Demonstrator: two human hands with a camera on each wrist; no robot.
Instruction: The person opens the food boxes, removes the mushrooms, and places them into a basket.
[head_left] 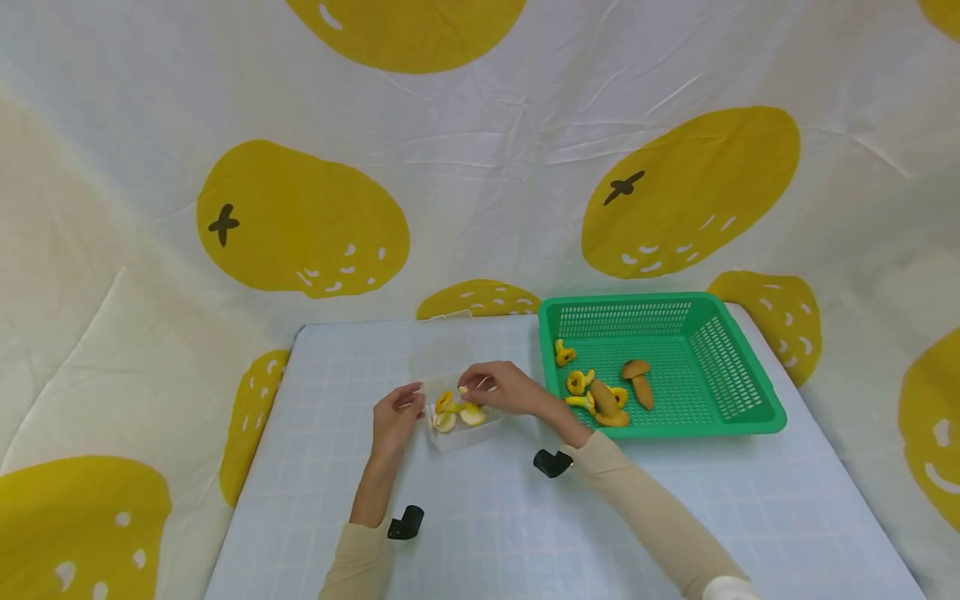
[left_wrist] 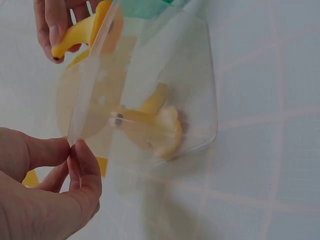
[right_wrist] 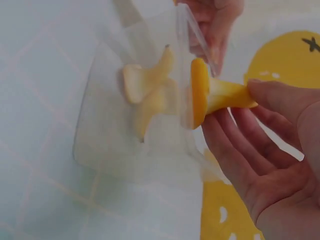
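My left hand pinches the rim of a clear plastic box between thumb and fingertips, on the box's left side. With my right hand I hold a yellow toy-like mushroom by its stem. Its wide cap faces the box and overlaps the rim in the right wrist view. Through the box walls, other yellow mushrooms show lying on the bottom. The box's clear lid lies folded back behind it.
A green plastic basket stands right of the box, holding several yellow mushrooms and brown mushrooms. The table has a pale checked cloth. Behind it hangs a white curtain printed with yellow fruit.
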